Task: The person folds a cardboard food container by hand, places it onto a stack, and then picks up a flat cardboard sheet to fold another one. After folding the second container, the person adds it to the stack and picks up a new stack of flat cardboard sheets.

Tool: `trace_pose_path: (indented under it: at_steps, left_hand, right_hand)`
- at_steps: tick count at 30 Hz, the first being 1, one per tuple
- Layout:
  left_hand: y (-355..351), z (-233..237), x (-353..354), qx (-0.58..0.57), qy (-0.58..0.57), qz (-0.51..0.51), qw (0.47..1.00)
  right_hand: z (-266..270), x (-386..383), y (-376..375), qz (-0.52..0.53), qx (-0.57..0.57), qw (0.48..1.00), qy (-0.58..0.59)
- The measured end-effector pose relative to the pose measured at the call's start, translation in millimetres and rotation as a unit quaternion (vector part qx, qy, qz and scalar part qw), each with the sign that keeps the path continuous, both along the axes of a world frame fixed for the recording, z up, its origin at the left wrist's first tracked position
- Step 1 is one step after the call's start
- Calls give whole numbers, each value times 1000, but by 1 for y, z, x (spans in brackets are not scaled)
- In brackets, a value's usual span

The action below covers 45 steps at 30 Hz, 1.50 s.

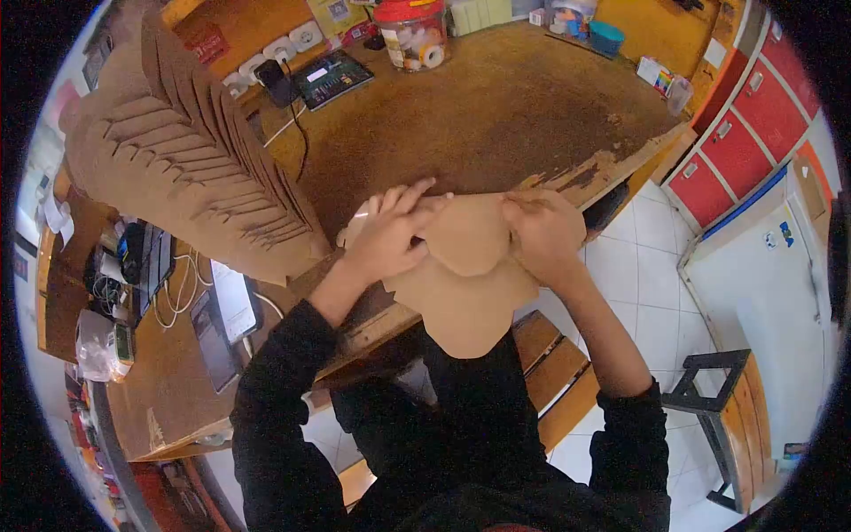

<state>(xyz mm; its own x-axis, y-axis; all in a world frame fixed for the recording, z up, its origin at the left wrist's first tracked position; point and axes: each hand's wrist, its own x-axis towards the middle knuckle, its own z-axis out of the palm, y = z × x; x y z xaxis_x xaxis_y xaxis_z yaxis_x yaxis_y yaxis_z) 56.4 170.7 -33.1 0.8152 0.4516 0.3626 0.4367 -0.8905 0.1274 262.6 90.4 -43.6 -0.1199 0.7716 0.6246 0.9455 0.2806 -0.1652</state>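
Note:
A flat tan sheet (470, 306) with a scalloped outline lies across the table's front edge and hangs over my lap. On top of it is a smaller rounded tan piece (468, 235). My left hand (394, 232) rests at the left of the small piece, its fingers spread over the sheet. At the right edge of the small piece, my right hand (542, 229) pinches the tan material between thumb and fingers. To the left stands a large tan stack (195, 168) of layered, notched sheets.
The brown table (443, 115) bears a red-lidded jar (412, 35), a dark tablet (332, 78), a phone (232, 297) with cables and a teal bowl (606, 37). A wooden stool (740, 417) and a white refrigerator (753, 257) stand at the right.

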Motion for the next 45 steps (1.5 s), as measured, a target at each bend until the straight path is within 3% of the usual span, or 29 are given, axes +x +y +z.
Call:
trace_pose_path:
  at_steps: [3,6,9,11,12,13,14,16,17,19,20,22,24,26,27,28,29,30,31,32,33,34,35,36,39,40,42,43,45]
  left_hand:
    - [-8,-2,4,78,7,37,996]
    - [-2,10,10,-15,90,55,994]
    - [20,9,20,100,103,32,989]
    - [27,19,24,-97,83,170,977]
    - [30,19,22,-83,74,170,979]
    - [35,13,18,-139,-19,148,979]
    - [41,4,14,-194,-111,121,967]
    - [64,-33,11,-293,-180,166,924]
    - [37,-17,8,-349,-245,159,891]
    - [-4,-9,2,-419,-315,143,839]
    - [-20,-10,-1,-383,-312,138,858]
    - [-55,2,-1,-420,-376,143,813]
    - [-65,-10,-3,-441,-392,135,796]
    - [-64,-23,-5,-318,-459,116,822]
    - [-65,-20,-8,-317,-456,121,823]
    - [-63,-15,-12,-79,-352,221,906]
    - [-61,-9,-13,167,-220,300,913]
    - [-59,-3,-12,169,-219,302,913]
    - [-57,3,-8,239,-94,266,929]
    - [-54,7,-6,303,32,224,926]
    - [-42,1,-8,300,34,224,927]
    - [-24,-14,-12,129,100,197,967]
    - [-11,-19,-12,-47,161,163,972]
    - [-9,15,-6,-208,241,167,933]
    - [46,8,-21,-287,145,94,942]
    - [49,12,-17,-287,142,94,943]
    - [49,21,-12,-192,-16,224,955]
    - [62,10,-11,-192,-17,225,955]
    - [80,1,-4,-25,-113,128,985]
  right_hand:
    - [2,6,-1,-16,-75,997,-1]
    - [13,7,3,-34,-159,987,7]
    - [21,13,14,-28,-214,973,82]
    - [18,12,14,-8,-219,967,132]
    - [15,7,8,-51,-98,992,69]
    - [12,4,4,-92,28,995,4]
    - [6,6,0,-91,45,995,-4]
    - [-7,18,-3,-137,19,980,142]
    - [-8,28,1,-132,28,981,139]
    - [-9,41,6,-82,-168,953,239]
    - [-2,40,10,-79,-165,953,240]
    - [18,40,24,-136,-189,956,180]
    - [5,49,63,-87,-211,958,175]
    - [0,49,84,-36,-233,957,171]
    - [1,45,89,14,-292,933,208]
    - [2,39,92,63,-348,903,244]
    - [-1,33,91,67,-348,902,246]
    - [-3,27,88,50,-273,928,249]
    - [-3,22,85,32,-197,947,251]
    - [-2,19,86,33,-198,947,252]
    - [-3,19,87,45,-120,967,218]
    - [-6,18,87,55,-43,980,184]
    - [-9,18,86,54,-47,980,186]
    - [-11,18,85,77,-83,962,248]
    - [-21,17,83,98,-95,938,318]
    - [-24,16,83,102,-68,937,326]
    - [-19,16,78,111,-43,943,309]
    - [-14,13,73,117,-18,948,296]
    - [-6,8,63,106,0,962,251]
